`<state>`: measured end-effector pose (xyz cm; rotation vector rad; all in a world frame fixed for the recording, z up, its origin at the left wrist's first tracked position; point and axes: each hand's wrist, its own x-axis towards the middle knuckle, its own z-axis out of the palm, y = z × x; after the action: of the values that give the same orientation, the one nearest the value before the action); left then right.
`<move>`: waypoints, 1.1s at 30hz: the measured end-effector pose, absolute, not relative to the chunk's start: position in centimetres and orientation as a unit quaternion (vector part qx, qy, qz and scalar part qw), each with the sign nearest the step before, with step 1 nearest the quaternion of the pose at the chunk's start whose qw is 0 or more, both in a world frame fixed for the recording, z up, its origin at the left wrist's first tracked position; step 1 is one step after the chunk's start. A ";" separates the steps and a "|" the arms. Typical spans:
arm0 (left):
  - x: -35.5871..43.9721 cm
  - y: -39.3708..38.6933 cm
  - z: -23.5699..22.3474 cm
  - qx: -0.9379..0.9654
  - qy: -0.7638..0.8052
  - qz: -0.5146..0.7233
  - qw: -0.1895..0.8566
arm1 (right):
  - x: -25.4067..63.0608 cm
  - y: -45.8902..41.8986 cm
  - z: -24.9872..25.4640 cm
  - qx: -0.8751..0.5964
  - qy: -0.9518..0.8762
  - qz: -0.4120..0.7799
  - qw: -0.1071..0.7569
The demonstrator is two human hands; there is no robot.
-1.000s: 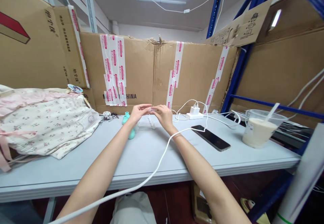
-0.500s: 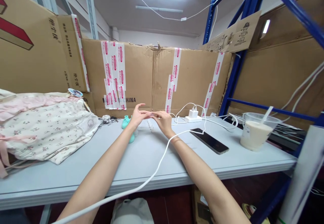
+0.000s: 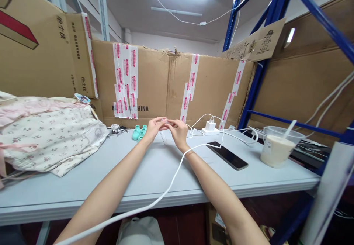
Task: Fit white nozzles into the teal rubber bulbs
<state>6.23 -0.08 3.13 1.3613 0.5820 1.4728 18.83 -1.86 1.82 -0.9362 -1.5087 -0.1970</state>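
Note:
My left hand (image 3: 153, 128) and my right hand (image 3: 178, 131) meet above the far middle of the table, fingertips together. Both are closed in a pinch. Whatever sits between the fingertips is too small and too hidden to name. Just below them a small clear, beaded-looking strip (image 3: 163, 138) shows over the tabletop; I cannot tell whether it hangs or lies there. Left of my left hand stand several teal rounded pieces with short tube-like necks (image 3: 136, 133), partly covered by that hand.
A white cable (image 3: 177, 171) crosses in front of my right forearm. On the table (image 3: 110, 186) lie a black phone (image 3: 228, 156), a plugged white power strip (image 3: 210, 130), a plastic cup of milky drink (image 3: 278, 151) and a floral cloth bag (image 3: 55, 134). Cardboard (image 3: 155, 79) walls the back.
My left fingers, raised and spread before, have folded in to meet the right hand's fingertips. More of the teal pieces shows beside the left hand. The camera view has shifted slightly.

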 end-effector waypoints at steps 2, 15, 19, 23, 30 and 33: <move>6.3 0.0 3.1 0.547 0.243 0.613 0.515 | 18.5 -1.8 1.8 -0.415 -0.642 -0.052 0.642; 8.7 -1.7 2.9 0.498 0.215 0.693 0.474 | 17.5 -2.8 2.3 -0.451 -0.609 -0.045 0.651; 8.3 -1.5 2.9 0.511 0.211 0.678 0.484 | 17.4 -2.7 2.0 -0.458 -0.607 -0.048 0.648; 7.9 -1.2 2.9 0.511 0.216 0.658 0.509 | 17.3 -2.6 1.9 -0.464 -0.604 -0.034 0.647; 8.7 -1.7 2.5 0.504 0.199 0.653 0.529 | 17.5 -2.6 1.7 -0.483 -0.583 -0.035 0.653; 8.7 -1.7 2.4 0.499 0.206 0.661 0.521 | 17.4 -2.7 1.5 -0.491 -0.610 -0.050 0.620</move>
<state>8.73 -1.66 2.37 1.1954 0.4928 1.5839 17.39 -2.67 1.52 -1.1286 -1.4033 -0.1161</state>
